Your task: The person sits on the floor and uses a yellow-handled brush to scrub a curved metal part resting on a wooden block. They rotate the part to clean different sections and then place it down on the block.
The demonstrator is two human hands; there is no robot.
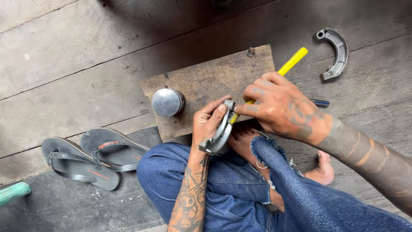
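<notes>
- Head view: the person sits cross-legged in blue jeans on a dark plank floor (77, 64), with two bare hands in sight.
- The left hand (209, 121) is closed around a curved grey metal brake shoe (221, 133), thumb on its upper end, holding it upright over the lap, just in front of the near edge of the board.
- The right hand (277, 105) is clenched on a yellow-handled tool (293, 62); its working end meets the upper end of the held shoe, and the handle sticks out past the knuckles towards the upper right.
- Brake shoes counted: two. The second curved grey metal brake shoe (337, 51) lies on the floor at the upper right, well apart from both hands.
- One worn square wooden board (214, 81) lies on the floor ahead of the knees, and one round shiny metal cylinder (167, 102) stands on its left part, near the left hand but not touching it.
- Two dark grey flip-flop sandals (92, 157) lie side by side at the left, each with small red lettering on strap and sole.
- One dark blue pen-like object (320, 102) shows behind the right wrist.
- One teal object (13, 193) pokes in at the left edge; what it is cannot be told.
</notes>
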